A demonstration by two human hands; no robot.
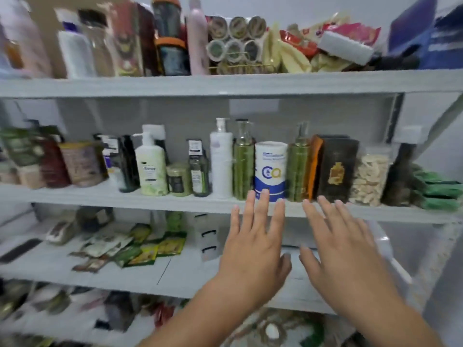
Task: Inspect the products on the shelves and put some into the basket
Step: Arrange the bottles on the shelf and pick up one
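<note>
Bare-skinned left hand (pixel 253 249) and right hand (pixel 343 251), lower centre of frame, both raised flat with fingers straight and spread, holding nothing. Just beyond their fingertips, at frame centre on the middle shelf (pixel 125 200): white-and-blue canister (pixel 270 169) between two green bottles (pixel 243 161); dark box (pixel 338 169) to its right. Step judged: reaching to pick; next needs a grasp round one item; basket not in view.

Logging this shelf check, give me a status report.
Left hand and right hand open, empty. White-and-blue cylindrical canister just beyond fingertips, untouched. Nothing in the way.
</note>
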